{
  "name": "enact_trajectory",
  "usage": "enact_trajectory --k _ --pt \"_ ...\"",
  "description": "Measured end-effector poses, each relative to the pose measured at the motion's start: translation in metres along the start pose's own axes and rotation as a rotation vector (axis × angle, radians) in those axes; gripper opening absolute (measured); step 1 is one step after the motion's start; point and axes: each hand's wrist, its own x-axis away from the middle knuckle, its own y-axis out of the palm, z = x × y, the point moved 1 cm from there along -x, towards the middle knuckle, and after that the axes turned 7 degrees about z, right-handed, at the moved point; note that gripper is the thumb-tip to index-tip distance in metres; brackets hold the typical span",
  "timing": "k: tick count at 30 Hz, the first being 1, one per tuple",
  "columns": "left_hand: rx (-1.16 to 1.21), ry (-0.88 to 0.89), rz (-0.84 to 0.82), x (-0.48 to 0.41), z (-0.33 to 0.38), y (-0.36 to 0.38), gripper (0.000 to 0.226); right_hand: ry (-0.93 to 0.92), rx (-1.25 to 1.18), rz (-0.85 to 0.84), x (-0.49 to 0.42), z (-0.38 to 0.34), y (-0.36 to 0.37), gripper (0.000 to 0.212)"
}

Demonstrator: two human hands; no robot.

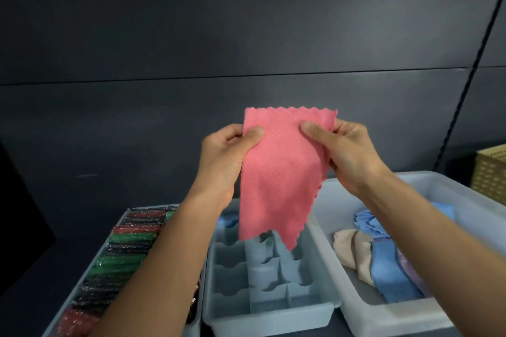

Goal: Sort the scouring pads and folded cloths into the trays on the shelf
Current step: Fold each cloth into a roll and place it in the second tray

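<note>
A pink cloth (282, 172) with zigzag edges hangs in front of me, above the trays. My left hand (227, 153) pinches its upper left corner and my right hand (347, 150) pinches its upper right corner. Its lower tip dangles over the blue divided tray (273, 306), whose compartments show one blue cloth (228, 220) at the far end. On the left, a grey tray (120, 223) holds a row of red, green and black glittery scouring pads (123, 262). On the right, a white tray (388, 314) holds blue, beige and lilac cloths (383, 265).
The trays stand side by side on a dark shelf in front of a dark back panel (246, 35). A woven beige basket (490, 172) stands at the far right behind the white tray. A dark upright post (465, 85) runs along the right side.
</note>
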Motion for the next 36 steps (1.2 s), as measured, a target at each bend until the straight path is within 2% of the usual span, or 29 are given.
enact_trajectory --k 5,8,11,14,17,21,23,25,27,30,32,34,36 --pt "-0.309 0.253 0.119 0.002 0.006 -0.019 0.006 -0.124 0.174 0.118 0.005 0.003 0.018 0.018" --pt "-0.418 0.377 0.185 0.007 0.006 -0.017 0.005 -0.225 0.279 0.164 0.008 0.006 0.029 0.035" --pt "-0.486 0.453 0.215 0.015 0.006 -0.012 0.006 -0.283 0.294 0.195 0.01 0.007 0.04 0.029" --pt "-0.476 0.482 0.192 0.02 0.004 -0.005 0.006 -0.242 0.235 0.163 0.014 0.008 0.051 0.026" --pt "-0.405 0.446 0.172 0.023 0.001 -0.002 0.004 -0.184 0.124 0.078 0.023 0.006 0.062 0.018" --pt "-0.226 0.359 0.094 0.025 0.002 -0.004 0.008 -0.128 0.0 0.001 0.033 0.0 0.066 0.049" --pt "-0.13 0.279 0.036 0.026 0.001 -0.005 0.02 -0.129 0.016 0.001 0.036 -0.001 0.065 0.056" --pt "-0.13 0.255 0.045 0.024 0.0 -0.006 0.023 -0.122 0.025 -0.028 0.036 -0.002 0.065 0.05" --pt "-0.14 0.261 0.077 0.018 0.0 -0.009 0.006 -0.131 0.042 -0.085 0.033 -0.004 0.064 0.032" --pt "-0.093 0.175 0.049 0.009 0.002 -0.018 0.011 -0.278 0.129 -0.034 0.018 -0.011 0.052 0.012" --pt "-0.056 0.105 -0.044 0.007 0.005 -0.022 0.011 -0.281 0.199 -0.071 0.007 -0.016 0.044 0.02" --pt "-0.015 0.051 -0.113 0.006 0.007 -0.023 0.015 -0.195 0.296 -0.24 -0.001 -0.02 0.042 0.036" --pt "0.011 0.024 -0.142 0.006 0.007 -0.022 0.019 -0.123 0.317 -0.384 -0.002 -0.018 0.046 0.029"
